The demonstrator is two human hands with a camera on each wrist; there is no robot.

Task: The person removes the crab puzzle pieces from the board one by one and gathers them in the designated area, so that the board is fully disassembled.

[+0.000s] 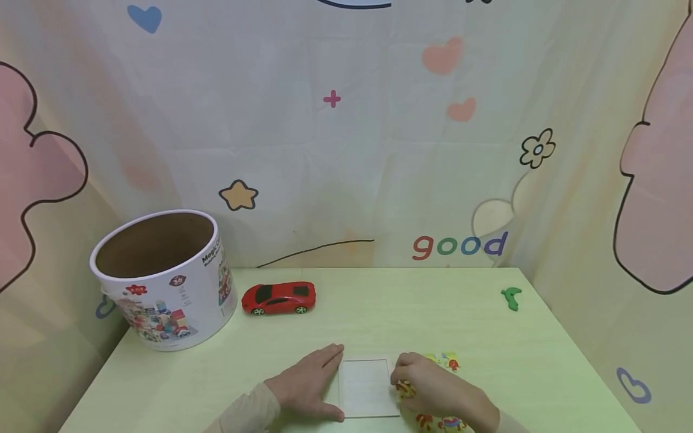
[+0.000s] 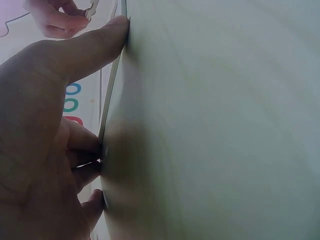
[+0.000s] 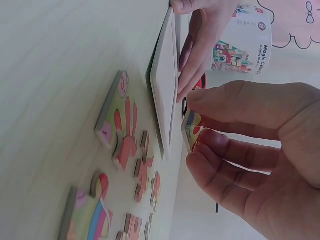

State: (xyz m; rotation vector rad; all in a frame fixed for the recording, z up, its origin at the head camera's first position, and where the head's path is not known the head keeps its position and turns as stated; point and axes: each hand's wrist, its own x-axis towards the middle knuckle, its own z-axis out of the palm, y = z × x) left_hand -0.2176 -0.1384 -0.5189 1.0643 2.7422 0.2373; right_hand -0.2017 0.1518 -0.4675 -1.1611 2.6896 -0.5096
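A square, pale puzzle tray with a low raised border lies on the table. My left hand rests along its left edge, fingers and thumb spread and fairly straight; the left wrist view shows the thumb and fingertips against the tabletop by that edge. At the tray's right side, my right hand pinches a wooden jigsaw piece with yellow, red and blue print between thumb and fingers. The piece is tilted up on edge, close to the tray's border. Several loose jigsaw pieces lie under and beside the right hand.
A red toy car stands behind the tray, toward the left. Beside it is a large white bucket with printed blocks on its side. A small green toy lies at the far right. A printed curtain hangs behind the table.
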